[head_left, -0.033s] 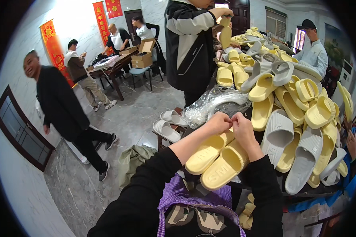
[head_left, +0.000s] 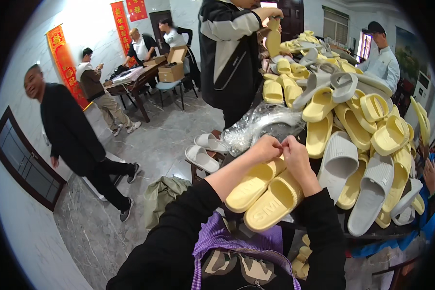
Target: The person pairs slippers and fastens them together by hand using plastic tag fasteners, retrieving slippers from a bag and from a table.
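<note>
A pair of yellow slides lies in front of me at the table's near edge, the left slide (head_left: 250, 187) beside the right slide (head_left: 271, 207), soles down and heels toward me. Over their toe ends, my left hand (head_left: 267, 148) and my right hand (head_left: 296, 153) meet with fingertips pinched together. Both hands are closed, and whatever sits between the fingertips is too small or hidden to make out. Just beyond them is a heap of clear plastic bags (head_left: 257, 126). Close to my right hand lies a grey slide (head_left: 339, 162) with a ribbed strap.
A large pile of yellow and grey slides (head_left: 319, 137) covers the table to the right and far side. White slides (head_left: 202, 158) rest on a stool at left. A person in a dark jacket (head_left: 232, 63) handles a slide across the table. Another person (head_left: 75, 128) walks at far left.
Very little differs. The picture has shifted slightly, and the walking person at far left stands a touch further left. Both my hands keep the same pinch over the slides.
</note>
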`<state>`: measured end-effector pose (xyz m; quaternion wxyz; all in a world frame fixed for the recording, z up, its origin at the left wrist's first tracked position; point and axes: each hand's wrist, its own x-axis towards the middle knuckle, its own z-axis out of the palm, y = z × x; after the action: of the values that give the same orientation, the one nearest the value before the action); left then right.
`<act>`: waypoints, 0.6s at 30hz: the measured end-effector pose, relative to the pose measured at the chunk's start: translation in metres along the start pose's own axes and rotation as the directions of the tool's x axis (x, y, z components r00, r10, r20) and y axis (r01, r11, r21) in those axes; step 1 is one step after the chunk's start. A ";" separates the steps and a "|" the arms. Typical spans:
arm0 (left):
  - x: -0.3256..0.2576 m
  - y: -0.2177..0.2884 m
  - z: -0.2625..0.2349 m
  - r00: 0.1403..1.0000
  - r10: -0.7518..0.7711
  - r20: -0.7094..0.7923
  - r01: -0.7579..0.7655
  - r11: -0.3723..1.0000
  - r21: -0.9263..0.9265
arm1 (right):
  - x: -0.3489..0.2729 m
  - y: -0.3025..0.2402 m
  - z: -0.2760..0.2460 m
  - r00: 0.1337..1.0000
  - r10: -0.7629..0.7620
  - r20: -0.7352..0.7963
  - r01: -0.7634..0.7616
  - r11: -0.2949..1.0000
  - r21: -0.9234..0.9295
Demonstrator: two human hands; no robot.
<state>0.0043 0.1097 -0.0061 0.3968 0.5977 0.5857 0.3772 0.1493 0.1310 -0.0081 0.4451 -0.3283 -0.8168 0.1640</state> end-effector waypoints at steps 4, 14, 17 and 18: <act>0.021 -0.020 0.003 0.974 0.227 -0.016 -0.223 0.964 0.143 | 0.002 0.007 0.007 0.996 -0.080 -0.039 0.079 0.996 -0.040; 0.017 0.005 -0.005 0.981 -0.050 0.186 0.069 0.993 -0.097 | -0.004 0.015 -0.010 0.997 0.069 -0.019 -0.068 0.995 0.072; 0.009 0.008 0.000 0.986 -0.044 0.163 0.064 0.991 -0.119 | -0.010 0.014 -0.021 0.990 0.138 -0.008 -0.136 0.986 0.098; 0.006 0.009 0.000 0.989 -0.045 0.140 0.063 0.990 -0.126 | -0.014 0.011 -0.023 0.986 0.166 0.007 -0.166 0.982 0.089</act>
<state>0.0081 0.1161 0.0017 0.4843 0.5789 0.5472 0.3619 0.1784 0.1291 -0.0107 0.4443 -0.3751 -0.7784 0.2365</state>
